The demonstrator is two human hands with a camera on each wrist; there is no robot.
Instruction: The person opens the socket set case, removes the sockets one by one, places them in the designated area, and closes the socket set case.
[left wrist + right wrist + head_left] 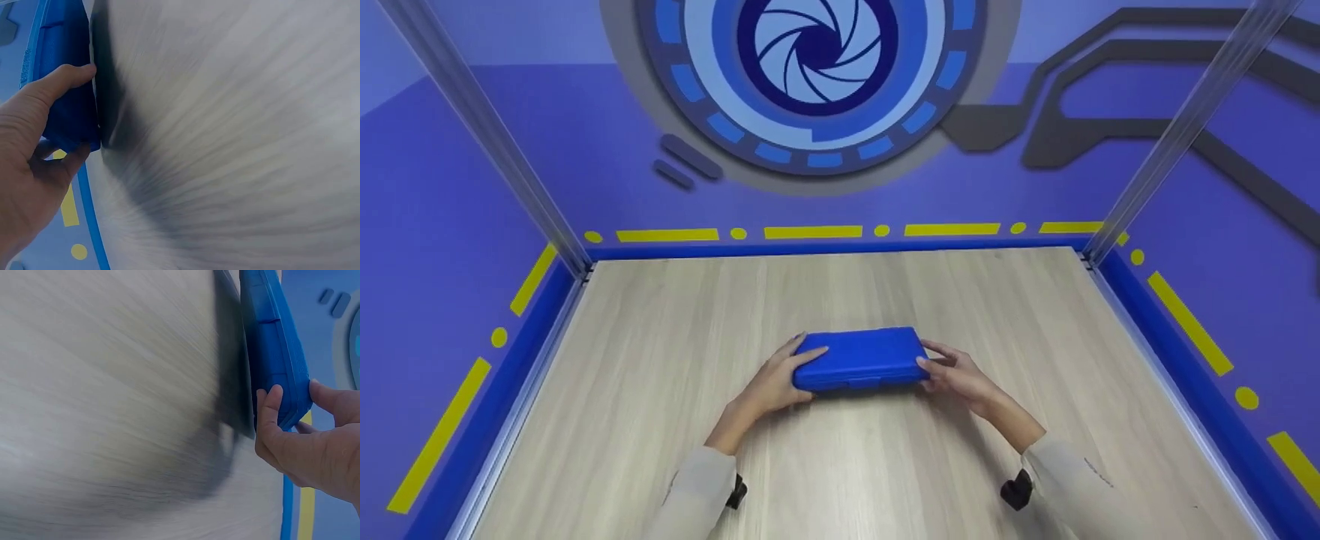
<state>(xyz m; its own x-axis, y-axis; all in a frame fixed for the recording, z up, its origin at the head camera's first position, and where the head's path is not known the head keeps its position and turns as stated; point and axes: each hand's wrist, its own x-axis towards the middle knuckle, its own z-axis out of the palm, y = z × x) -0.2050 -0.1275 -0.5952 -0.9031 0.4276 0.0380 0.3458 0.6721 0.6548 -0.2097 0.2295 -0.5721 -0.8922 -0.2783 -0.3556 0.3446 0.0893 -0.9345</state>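
A flat blue plastic case (862, 355), lid closed, spans the space between both hands near the middle of the table. My left hand (771, 381) grips its left end, with a finger over the lid and another digit low at the front corner. At the opposite end, my right hand (962, 379) pinches the right edge. In the right wrist view, fingertips (274, 396) press the underside of the case and a shadowed gap separates it from the table. The front latch (864, 382) faces me.
The wood-grain table (675, 315) has blue walls on the left, back and right. Yellow dashes and dots (814, 232) run along the walls' lower part. Metal posts (1140, 187) stand at the back corners. Both wrists carry small black devices (1017, 490).
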